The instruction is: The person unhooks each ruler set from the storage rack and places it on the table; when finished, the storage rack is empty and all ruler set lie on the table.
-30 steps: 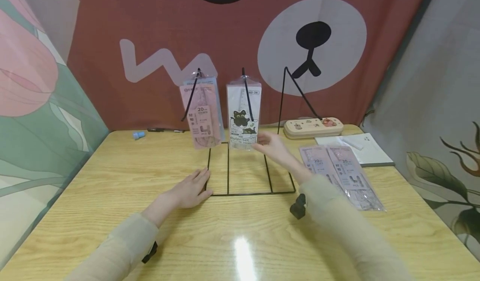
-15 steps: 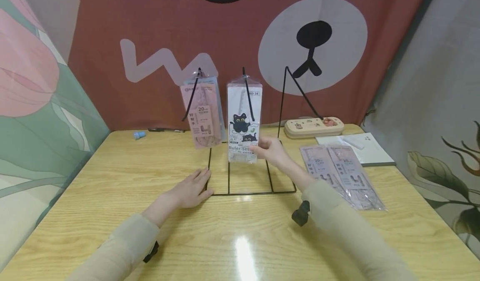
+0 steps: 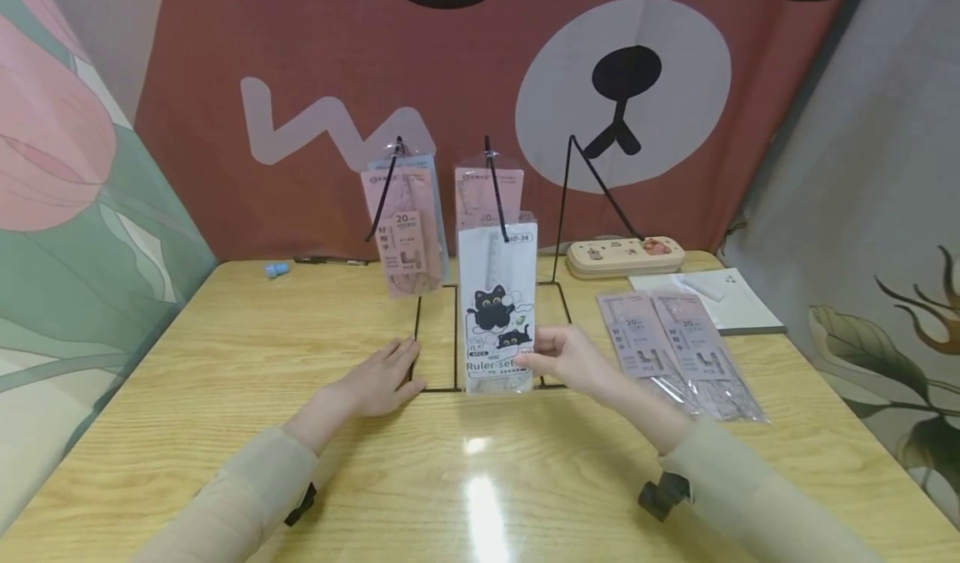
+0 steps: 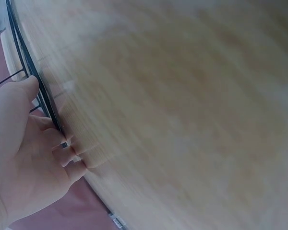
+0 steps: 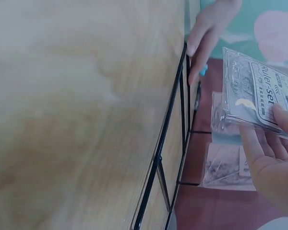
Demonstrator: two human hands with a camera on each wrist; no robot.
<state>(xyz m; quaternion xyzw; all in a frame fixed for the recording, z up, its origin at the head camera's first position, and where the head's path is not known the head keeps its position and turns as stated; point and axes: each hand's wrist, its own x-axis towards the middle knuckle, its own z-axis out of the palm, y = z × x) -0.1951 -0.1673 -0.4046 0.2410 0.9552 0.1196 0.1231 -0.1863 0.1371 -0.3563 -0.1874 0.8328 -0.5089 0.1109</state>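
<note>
My right hand (image 3: 577, 366) pinches the lower right edge of a white ruler set (image 3: 497, 313) in a clear sleeve, printed with black cats. In the head view the pack stands upright in front of the black wire rack (image 3: 456, 338). Behind it, a pink ruler set (image 3: 487, 189) hangs on the middle hook, its lower part hidden. On the left hook hang a pink ruler set (image 3: 405, 229) and a blue one (image 3: 441, 213) behind it. My left hand (image 3: 378, 379) lies with fingers extended on the left side of the rack's base; the left wrist view shows its fingertips at the wire.
Two more pink ruler sets (image 3: 637, 338) lie on the table (image 3: 225, 363) at right, beside a white pad (image 3: 750, 300). A cream pencil case (image 3: 626, 256) sits behind them. The rack's right hook (image 3: 606, 188) is bare. A blue cap-like item (image 3: 276, 270) and black pen (image 3: 330, 261) lie back left.
My right hand has drawn the white ruler set off the middle hook, down and toward me, uncovering the pink one behind. The left hand has stayed in place.
</note>
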